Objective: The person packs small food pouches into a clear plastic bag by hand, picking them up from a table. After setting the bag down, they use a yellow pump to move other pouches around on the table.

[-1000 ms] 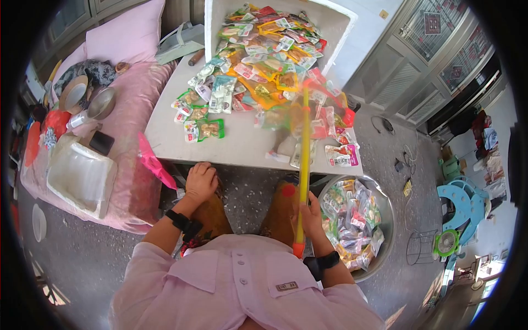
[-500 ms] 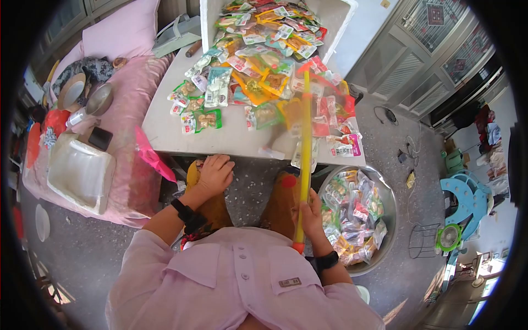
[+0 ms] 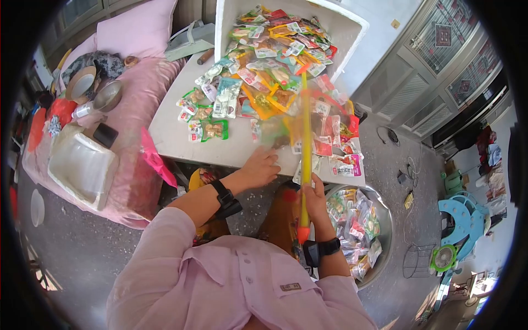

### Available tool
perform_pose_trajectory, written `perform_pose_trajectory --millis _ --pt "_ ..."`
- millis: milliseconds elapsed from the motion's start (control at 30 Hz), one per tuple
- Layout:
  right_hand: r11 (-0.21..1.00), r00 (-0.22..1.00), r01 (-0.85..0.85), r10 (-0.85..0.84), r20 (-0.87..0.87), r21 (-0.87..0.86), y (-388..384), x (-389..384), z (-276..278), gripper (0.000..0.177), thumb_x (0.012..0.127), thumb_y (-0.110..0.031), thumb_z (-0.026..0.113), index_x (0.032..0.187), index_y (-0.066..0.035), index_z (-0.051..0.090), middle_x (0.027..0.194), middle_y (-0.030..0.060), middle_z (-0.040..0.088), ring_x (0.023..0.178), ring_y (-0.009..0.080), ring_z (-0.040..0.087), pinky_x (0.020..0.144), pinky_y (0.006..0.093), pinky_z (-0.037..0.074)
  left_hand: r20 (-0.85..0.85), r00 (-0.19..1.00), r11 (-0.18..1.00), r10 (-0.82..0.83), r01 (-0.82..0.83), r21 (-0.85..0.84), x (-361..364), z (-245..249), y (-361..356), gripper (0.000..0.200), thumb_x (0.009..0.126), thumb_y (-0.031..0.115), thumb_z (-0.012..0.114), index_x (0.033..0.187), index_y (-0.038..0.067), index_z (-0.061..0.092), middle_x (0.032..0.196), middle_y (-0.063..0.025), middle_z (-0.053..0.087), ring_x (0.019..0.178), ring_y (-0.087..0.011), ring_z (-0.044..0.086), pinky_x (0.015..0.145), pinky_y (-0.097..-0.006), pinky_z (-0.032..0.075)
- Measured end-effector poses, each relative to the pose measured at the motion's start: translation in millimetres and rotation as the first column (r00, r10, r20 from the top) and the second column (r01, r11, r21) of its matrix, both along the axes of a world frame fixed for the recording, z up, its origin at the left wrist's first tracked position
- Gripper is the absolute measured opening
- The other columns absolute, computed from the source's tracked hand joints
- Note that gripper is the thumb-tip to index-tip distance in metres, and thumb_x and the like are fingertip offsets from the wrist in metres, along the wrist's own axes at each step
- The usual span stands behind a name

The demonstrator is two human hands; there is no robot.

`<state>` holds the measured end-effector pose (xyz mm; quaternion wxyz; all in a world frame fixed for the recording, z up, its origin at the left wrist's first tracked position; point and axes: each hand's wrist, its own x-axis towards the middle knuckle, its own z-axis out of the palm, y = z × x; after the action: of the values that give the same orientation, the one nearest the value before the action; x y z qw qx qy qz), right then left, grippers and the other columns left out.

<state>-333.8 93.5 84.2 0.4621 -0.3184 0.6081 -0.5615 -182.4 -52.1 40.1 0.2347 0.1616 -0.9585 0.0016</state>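
Observation:
My right hand [image 3: 315,199] grips a long yellow stick [image 3: 304,148] with an orange end; the stick reaches over the white table [image 3: 176,137] into a heap of colourful snack packets [image 3: 264,71]. Packets near its far end look blurred. My left hand [image 3: 260,168] rests with fingers spread on the table's front edge, close to the stick and to a few loose packets [image 3: 341,165]. Both wrists wear black bands.
A metal basin [image 3: 385,220] holding several packets stands on the floor at my right. A pink-covered bed [image 3: 126,99] at left carries bowls, a white tray [image 3: 82,165] and a black box. Cabinets, a blue plastic chair [image 3: 459,206] and a small fan stand at right.
My left hand has lifted from my knee to the table's front edge. The stick has stayed in my right hand, sweeping among the packets. The view has shifted slightly.

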Motion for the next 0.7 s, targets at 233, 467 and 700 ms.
perform_pose_trajectory --millis 233,467,700 --pt "0.989 0.989 -0.149 0.150 -0.013 0.010 27.6 20.1 -12.2 0.046 0.083 -0.009 0.043 0.124 -0.006 0.024 0.073 0.0053 0.047 0.049 0.0118 0.049 0.043 0.0234 0.041 -0.025 0.996 0.996 0.086 -0.085 0.022 26.6 7.3 -7.6 0.025 0.065 0.028 0.062 0.087 0.016 0.057 0.105 -0.0069 0.047 0.109 -0.0254 0.038 0.092 -0.0468 0.024" --pt "0.981 0.982 -0.190 0.190 -0.020 -0.031 61.6 26.3 -11.3 0.049 0.082 -0.005 0.042 0.126 -0.007 0.021 0.076 0.0059 0.048 0.051 0.0117 0.050 0.047 0.0242 0.044 -0.077 0.995 0.998 0.062 -0.060 0.022 33.7 2.5 -3.3 0.028 0.064 0.028 0.062 0.089 0.016 0.056 0.105 -0.0074 0.046 0.108 -0.0258 0.037 0.090 -0.0469 0.025" --pt "0.971 0.971 -0.240 0.240 0.001 0.022 89.2 13.6 -19.3 0.051 0.083 -0.006 0.043 0.128 -0.009 0.019 0.078 0.0061 0.049 0.051 0.0111 0.050 0.047 0.0241 0.044 -0.135 0.990 0.999 0.046 -0.047 -0.004 39.5 -7.5 2.7 0.028 0.063 0.027 0.062 0.088 0.015 0.055 0.104 -0.0080 0.046 0.108 -0.0263 0.036 0.089 -0.0473 0.026"
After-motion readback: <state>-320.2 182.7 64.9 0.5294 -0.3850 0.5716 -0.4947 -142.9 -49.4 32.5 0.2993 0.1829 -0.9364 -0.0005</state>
